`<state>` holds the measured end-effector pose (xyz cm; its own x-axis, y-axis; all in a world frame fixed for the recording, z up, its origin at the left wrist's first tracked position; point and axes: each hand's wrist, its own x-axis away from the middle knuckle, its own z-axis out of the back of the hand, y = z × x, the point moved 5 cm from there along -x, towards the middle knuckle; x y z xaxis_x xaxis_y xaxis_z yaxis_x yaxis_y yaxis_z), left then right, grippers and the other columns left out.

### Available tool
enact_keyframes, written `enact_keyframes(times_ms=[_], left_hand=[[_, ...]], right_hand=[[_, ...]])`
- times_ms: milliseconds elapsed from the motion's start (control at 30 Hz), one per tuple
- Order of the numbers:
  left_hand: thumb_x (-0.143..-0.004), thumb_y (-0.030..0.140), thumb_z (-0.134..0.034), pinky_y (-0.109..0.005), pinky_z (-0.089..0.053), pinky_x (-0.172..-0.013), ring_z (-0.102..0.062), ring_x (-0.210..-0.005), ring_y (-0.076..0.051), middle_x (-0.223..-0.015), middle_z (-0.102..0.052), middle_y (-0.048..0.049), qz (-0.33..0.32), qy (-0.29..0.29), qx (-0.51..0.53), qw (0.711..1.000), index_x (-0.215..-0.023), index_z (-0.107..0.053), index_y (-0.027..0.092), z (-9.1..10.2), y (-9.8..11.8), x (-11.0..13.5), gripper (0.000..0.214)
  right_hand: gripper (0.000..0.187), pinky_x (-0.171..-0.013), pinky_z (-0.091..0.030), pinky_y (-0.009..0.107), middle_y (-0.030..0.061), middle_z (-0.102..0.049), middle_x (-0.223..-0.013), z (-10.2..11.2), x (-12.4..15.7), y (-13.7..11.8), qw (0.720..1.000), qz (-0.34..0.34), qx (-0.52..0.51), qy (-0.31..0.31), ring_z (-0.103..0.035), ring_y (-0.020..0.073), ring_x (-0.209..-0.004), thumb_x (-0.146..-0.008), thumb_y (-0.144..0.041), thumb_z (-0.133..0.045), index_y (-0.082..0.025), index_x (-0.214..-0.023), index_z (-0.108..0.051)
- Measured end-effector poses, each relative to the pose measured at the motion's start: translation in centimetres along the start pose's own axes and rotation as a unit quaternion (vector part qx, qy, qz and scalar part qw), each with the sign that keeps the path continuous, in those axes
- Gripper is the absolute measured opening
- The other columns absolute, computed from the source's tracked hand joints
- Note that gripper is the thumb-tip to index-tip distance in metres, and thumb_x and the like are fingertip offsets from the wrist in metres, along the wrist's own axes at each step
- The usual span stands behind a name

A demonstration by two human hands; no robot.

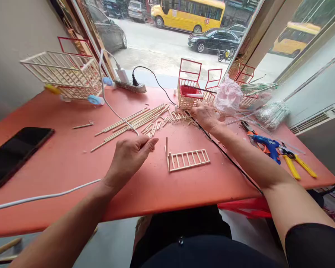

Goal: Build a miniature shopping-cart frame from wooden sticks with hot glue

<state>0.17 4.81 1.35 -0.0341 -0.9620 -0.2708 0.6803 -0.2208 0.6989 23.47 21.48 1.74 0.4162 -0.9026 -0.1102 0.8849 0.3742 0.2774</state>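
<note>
My left hand (134,154) is closed in a fist just above the table, its thumb pressed over the fingers; whatever it holds, if anything, is hidden. Short cut wooden sticks (154,128) lie just beyond it. Farther off, my right hand (205,116) has curled fingers beside a small stick basket cart (184,97) with a red handle. Its fingertips are partly hidden, so I cannot make out what they grip. Close to them lies a ladder-like stick panel (181,115). Between my arms rests another ladder-like frame (188,160), with two upright posts at its left end.
Long wooden sticks (134,121) lie at centre left. A larger stick cart (67,74) and a phone (18,152) are to the left. A blue glue gun (268,145) and yellow-handled pliers (297,163) lie right. A black cable (231,160) crosses the table below my right forearm.
</note>
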Motion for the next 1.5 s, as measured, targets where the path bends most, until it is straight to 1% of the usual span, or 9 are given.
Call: enact_keyframes(times_ms=[233,367,600,833,1000,1100,1200,1367,1500], left_hand=[[-0.092,0.049,-0.054,-0.027,-0.032,-0.057,-0.044,-0.046,-0.012,-0.047,-0.047,0.0038,0.000,0.005,-0.006,1.000,-0.065,-0.070,0.016,-0.2,0.0,0.0,0.046],[-0.092,0.049,-0.054,-0.026,-0.033,-0.058,-0.047,-0.048,-0.012,-0.049,-0.051,0.0031,0.005,0.007,-0.009,1.000,-0.064,-0.068,0.017,-0.2,-0.2,0.0,0.045],[-0.093,0.051,-0.053,-0.027,-0.035,-0.059,-0.052,-0.051,-0.014,-0.052,-0.056,0.0016,0.011,-0.001,-0.013,1.000,-0.066,-0.069,0.018,-0.3,-0.2,-0.2,0.045],[-0.091,0.048,-0.054,-0.027,-0.039,-0.061,-0.061,-0.057,-0.016,-0.055,-0.061,0.0001,0.022,-0.009,0.003,1.000,-0.063,-0.064,0.019,-0.3,-0.1,-0.2,0.041],[-0.091,0.046,-0.055,-0.027,-0.041,-0.063,-0.066,-0.063,-0.018,-0.058,-0.062,0.0000,0.023,-0.010,0.017,1.000,-0.064,-0.060,0.020,-0.6,-0.2,-0.2,0.037],[-0.090,0.046,-0.055,-0.029,-0.041,-0.064,-0.062,-0.062,-0.018,-0.062,-0.066,-0.0005,0.016,-0.003,0.011,1.000,-0.067,-0.063,0.021,-0.8,-0.3,-0.2,0.035],[-0.087,0.045,-0.059,-0.029,-0.044,-0.066,-0.064,-0.066,-0.019,-0.069,-0.071,-0.0016,0.025,-0.016,0.035,0.999,-0.074,-0.069,0.021,-1.2,-0.5,-0.3,0.029],[-0.080,0.044,-0.063,-0.031,-0.050,-0.072,-0.071,-0.080,-0.023,-0.090,-0.081,-0.0058,0.047,-0.055,0.094,0.993,-0.090,-0.077,0.019,-2.0,-0.8,-0.4,0.030],[-0.079,0.045,-0.063,-0.032,-0.053,-0.073,-0.072,-0.081,-0.024,-0.092,-0.082,-0.0065,0.053,-0.062,0.094,0.992,-0.091,-0.078,0.019,-2.0,-0.9,-0.4,0.032]], right_hand=[[0.034,-0.091,-0.034,0.043,0.0202,-0.068,-0.116,-0.9,-0.6,0.0,1.000,0.028,0.009,0.003,-0.054,0.0309,-0.107,-0.103,-0.013,-0.042,-0.011,-0.117,-0.073],[0.033,-0.092,-0.032,0.042,0.0188,-0.070,-0.114,-0.9,-0.7,0.1,0.998,0.063,0.011,0.005,-0.056,0.0300,-0.106,-0.104,-0.015,-0.041,-0.012,-0.114,-0.072],[0.024,-0.086,-0.031,0.038,0.0143,-0.072,-0.109,0.5,0.3,0.2,0.992,0.113,-0.027,0.046,-0.060,0.0258,-0.097,-0.103,-0.021,-0.051,-0.014,-0.105,-0.074],[0.014,-0.081,-0.033,0.033,0.0094,-0.071,-0.102,3.0,4.8,0.2,0.978,0.136,-0.117,0.103,-0.059,0.0229,-0.096,-0.100,-0.020,-0.059,-0.017,-0.094,-0.072],[0.019,-0.083,-0.031,0.033,0.0069,-0.068,-0.090,3.9,9.8,-0.6,0.978,0.137,-0.092,0.129,-0.055,0.0199,-0.084,-0.102,-0.018,-0.055,-0.016,-0.088,-0.068],[0.020,-0.082,-0.029,0.033,0.0053,-0.066,-0.085,3.4,12.2,-1.5,0.981,0.140,-0.067,0.116,-0.050,0.0188,-0.076,-0.103,-0.017,-0.054,-0.017,-0.088,-0.067],[0.020,-0.078,-0.027,0.033,0.0058,-0.067,-0.087,2.4,13.4,-2.2,0.986,0.137,-0.045,0.081,-0.049,0.0189,-0.074,-0.102,-0.012,-0.052,-0.016,-0.090,-0.067],[0.019,-0.076,-0.024,0.035,0.0085,-0.069,-0.093,1.1,12.9,-2.9,0.993,0.113,-0.029,0.014,-0.051,0.0200,-0.076,-0.100,-0.009,-0.052,-0.014,-0.093,-0.068],[0.019,-0.080,-0.025,0.035,0.0113,-0.070,-0.097,1.1,12.1,-3.4,0.994,0.109,-0.028,-0.004,-0.054,0.0220,-0.080,-0.101,-0.009,-0.051,-0.014,-0.096,-0.069]])
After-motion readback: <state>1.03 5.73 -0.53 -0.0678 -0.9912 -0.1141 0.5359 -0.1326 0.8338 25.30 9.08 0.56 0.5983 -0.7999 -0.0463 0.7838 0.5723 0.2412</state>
